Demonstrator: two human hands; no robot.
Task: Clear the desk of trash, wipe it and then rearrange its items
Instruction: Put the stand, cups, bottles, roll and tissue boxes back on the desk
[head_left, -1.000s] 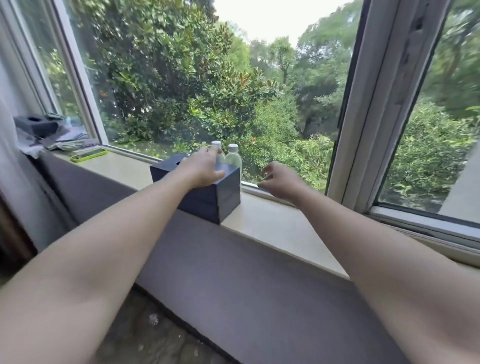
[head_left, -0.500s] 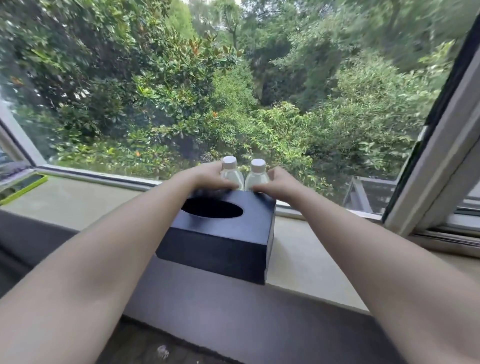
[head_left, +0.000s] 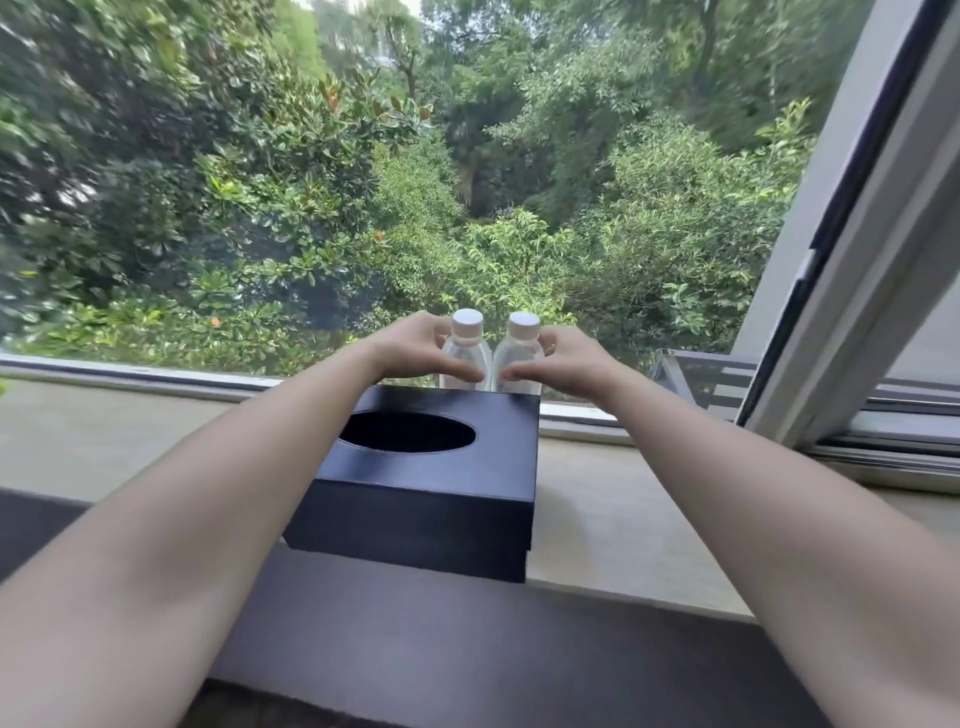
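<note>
Two clear plastic bottles, one in each of my hands, just above frame centre.

My left hand (head_left: 415, 348) wraps the left bottle (head_left: 464, 358); my right hand (head_left: 561, 358) wraps the right bottle (head_left: 519, 358). Both are smooth, rounded, white-capped, upright and touching on the pale stone sill (head_left: 613, 514). Directly below them sits a matte black rectangular tissue box (head_left: 441, 493) with an oval opening.

Beyond the glass, dense green trees (head_left: 363, 182), blurred toward the edges (a few orange-tinted leaves among them). At right, a pale grey window frame (head_left: 852, 270), leaning across the view, open. Just outside, near its foot, a grey metal rack (head_left: 696, 374). Along the bottom, a dark panel (head_left: 467, 649) under the ledge.
</note>
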